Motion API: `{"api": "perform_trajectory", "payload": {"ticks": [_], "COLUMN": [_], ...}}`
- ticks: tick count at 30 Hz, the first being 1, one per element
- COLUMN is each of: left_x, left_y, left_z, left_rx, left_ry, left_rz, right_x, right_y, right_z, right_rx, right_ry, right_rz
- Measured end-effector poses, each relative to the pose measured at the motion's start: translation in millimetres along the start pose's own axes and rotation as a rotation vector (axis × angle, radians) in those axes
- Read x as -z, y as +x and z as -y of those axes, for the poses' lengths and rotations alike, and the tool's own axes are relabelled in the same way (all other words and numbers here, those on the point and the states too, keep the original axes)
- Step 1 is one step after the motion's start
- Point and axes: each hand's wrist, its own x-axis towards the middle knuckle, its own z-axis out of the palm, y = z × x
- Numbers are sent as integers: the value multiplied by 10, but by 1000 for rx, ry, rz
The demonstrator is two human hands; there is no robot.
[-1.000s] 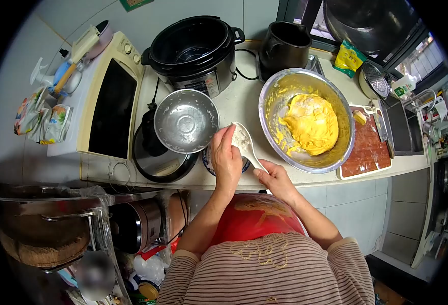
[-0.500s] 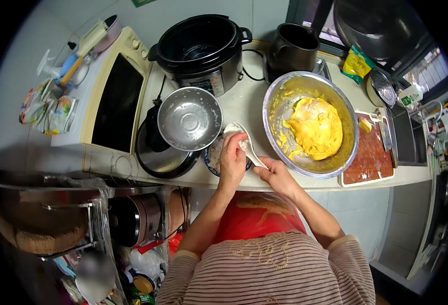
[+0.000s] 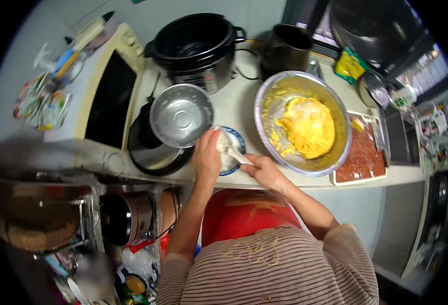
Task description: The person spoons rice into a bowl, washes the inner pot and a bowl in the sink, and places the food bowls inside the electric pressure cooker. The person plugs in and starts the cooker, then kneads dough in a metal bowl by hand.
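A white spoon (image 3: 235, 154) lies over a small blue-and-white bowl (image 3: 240, 138) that has white powder in it. My right hand (image 3: 265, 173) is closed around the spoon's handle, to the right of the bowl. My left hand (image 3: 207, 155) is at the bowl's left side, its fingers stretched out beside the spoon's head; it covers part of the bowl, and whether its fingertips touch the spoon or rim is unclear. To the right stands a large metal basin (image 3: 347, 147) with a lump of yellow dough (image 3: 309, 127). An empty metal pot (image 3: 182, 116) is just beyond my left hand.
A black electric cooker (image 3: 193, 56) and a dark pitcher (image 3: 285, 51) stand at the back. On the left is a toaster oven (image 3: 113, 99). A red-brown cutting board (image 3: 361, 157) with a knife (image 3: 379, 136) lies right of the basin, near the sink (image 3: 404, 129).
My left hand has moved left, off the spoon's head, so more of the bowl shows. My right hand still grips the handle. The whole view has shifted slightly.
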Motion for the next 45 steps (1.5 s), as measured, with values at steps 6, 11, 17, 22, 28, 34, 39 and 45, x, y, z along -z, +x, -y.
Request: {"api": "perform_trajectory", "payload": {"ticks": [6, 11, 17, 22, 28, 34, 39, 45], "left_x": [-148, -246, -317, -163, -45, -175, -146, -153], "left_y": [-121, -266, -295, -249, -51, -210, -216, -351], "left_z": [-63, -22, 11, -77, -40, -29, -138, 8], "left_rx": [267, 303, 298, 290, 240, 286, 343, 240], "left_ry": [-15, -212, -375, -363, -288, -414, -409, -182], "left_rz": [77, 35, 12, -76, -70, 41, 44, -35], "right_x": [-48, 26, 12, 0, 1, -29, -29, -27], "right_y": [-123, -76, -32, 1, -66, -66, -64, -113], "right_z": [68, 51, -4, -15, 103, 26, 86, 132], "right_rx": [-9, -4, 5, -1, 8, 85, 58, 47], "right_ry": [-236, -231, -238, -189, -195, -199, -245, -457], "right_rz": [-45, -44, -46, -48, -48, -89, -77, -108]}}
